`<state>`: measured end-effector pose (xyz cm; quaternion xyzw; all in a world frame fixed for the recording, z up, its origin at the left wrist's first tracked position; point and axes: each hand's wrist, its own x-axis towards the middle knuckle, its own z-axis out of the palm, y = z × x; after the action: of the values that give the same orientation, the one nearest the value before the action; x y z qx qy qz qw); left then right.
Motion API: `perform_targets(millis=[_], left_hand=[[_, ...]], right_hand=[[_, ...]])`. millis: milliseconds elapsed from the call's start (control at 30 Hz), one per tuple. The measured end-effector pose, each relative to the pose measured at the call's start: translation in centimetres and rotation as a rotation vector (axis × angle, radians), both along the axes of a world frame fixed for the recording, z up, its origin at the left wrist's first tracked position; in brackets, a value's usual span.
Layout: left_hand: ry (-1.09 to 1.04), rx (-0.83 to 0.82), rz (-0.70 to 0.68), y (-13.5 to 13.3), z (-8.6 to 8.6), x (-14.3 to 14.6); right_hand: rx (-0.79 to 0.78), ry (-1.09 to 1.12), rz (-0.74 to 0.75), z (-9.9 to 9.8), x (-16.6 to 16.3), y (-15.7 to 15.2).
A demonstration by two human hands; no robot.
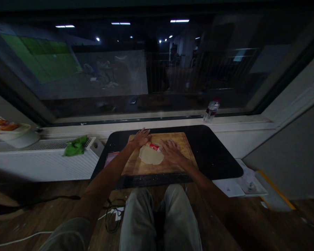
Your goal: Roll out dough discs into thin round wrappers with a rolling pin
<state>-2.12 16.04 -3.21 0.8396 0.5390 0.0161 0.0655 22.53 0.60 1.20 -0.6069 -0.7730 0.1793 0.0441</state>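
A flat round of pale dough (pixel 151 156) lies on a wooden cutting board (pixel 143 167) on a small black table (pixel 214 157). A red and white can (pixel 154 146) lies on its side across the far edge of the dough. My left hand (pixel 140 137) rests flat on the can's left end with its fingers stretched out. My right hand (pixel 172 151) lies flat on the can's right end, fingers spread over the board.
A plastic water bottle (pixel 211 111) stands on the window sill behind the table. A green cloth (pixel 75 146) lies on the white radiator at the left, near a bowl (pixel 14 134). Cables (pixel 112 218) run over the wooden floor. My knees are under the table's front edge.
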Motion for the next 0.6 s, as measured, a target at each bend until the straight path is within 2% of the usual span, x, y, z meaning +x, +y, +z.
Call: perform_targets(millis=[100, 267, 600], left_hand=[[-0.024, -0.013, -0.003, -0.5, -0.1, -0.6], [-0.039, -0.001, 0.045, -2.1, -0.5, -1.6], [-0.069, 0.159, 0.077, -6.6, -0.6, -2.8]], right_hand=[[-0.077, -0.014, -0.020, -0.1, -0.3, 0.2], [-0.127, -0.018, 0.063, -0.6, 0.0, 0.9], [-0.040, 0.006, 0.185, -1.4, 0.9, 2.2]])
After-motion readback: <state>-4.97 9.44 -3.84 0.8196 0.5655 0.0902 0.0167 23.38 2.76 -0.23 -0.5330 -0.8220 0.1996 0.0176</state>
